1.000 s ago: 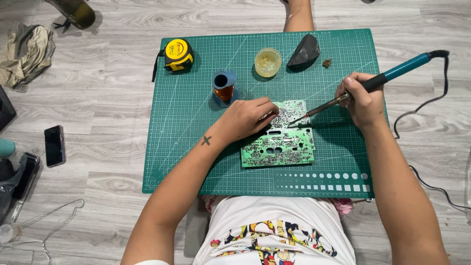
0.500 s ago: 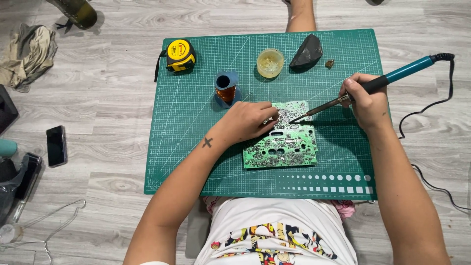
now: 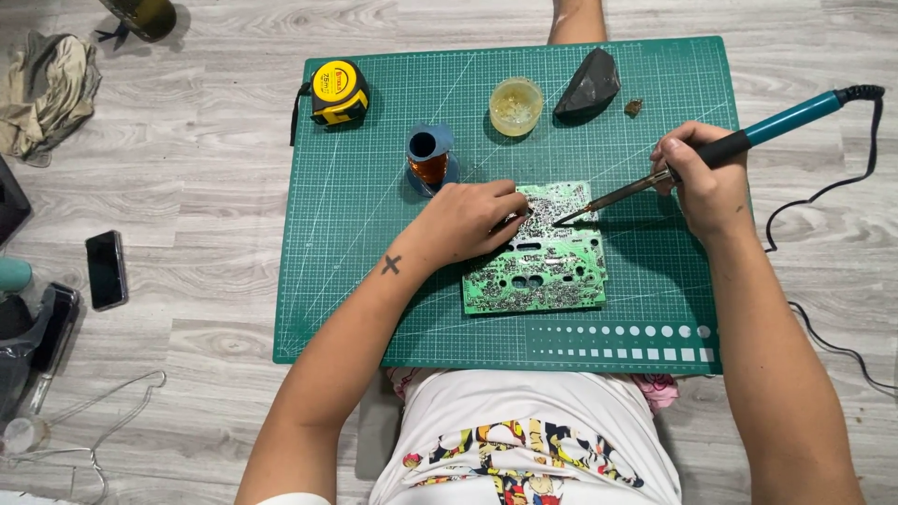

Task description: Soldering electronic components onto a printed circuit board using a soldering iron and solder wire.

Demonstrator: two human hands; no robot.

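A green circuit board [image 3: 543, 262] lies solder side up on a green cutting mat [image 3: 355, 234]. My left hand [image 3: 463, 220] rests on the board's left upper part, fingers curled and pressing it down; a thin strand may be pinched at the fingertips, too small to tell. My right hand [image 3: 702, 178] grips a teal-and-black soldering iron [image 3: 748, 138] like a pen. Its metal tip touches the board's upper right area, just right of my left fingertips.
On the mat's far side stand a yellow tape measure [image 3: 337, 91], a small blue-and-amber spool [image 3: 428, 157], a round yellowish tin [image 3: 515, 105] and a dark grey stone-like lump [image 3: 587, 84]. A black phone [image 3: 106, 269], a rag [image 3: 51, 89] and a wire hanger [image 3: 89, 421] lie on the wooden floor at left. The iron's cord [image 3: 823, 271] trails right.
Both hands stay almost still at the board. The iron's tip has shifted slightly on the board's upper edge; the view moved a little.
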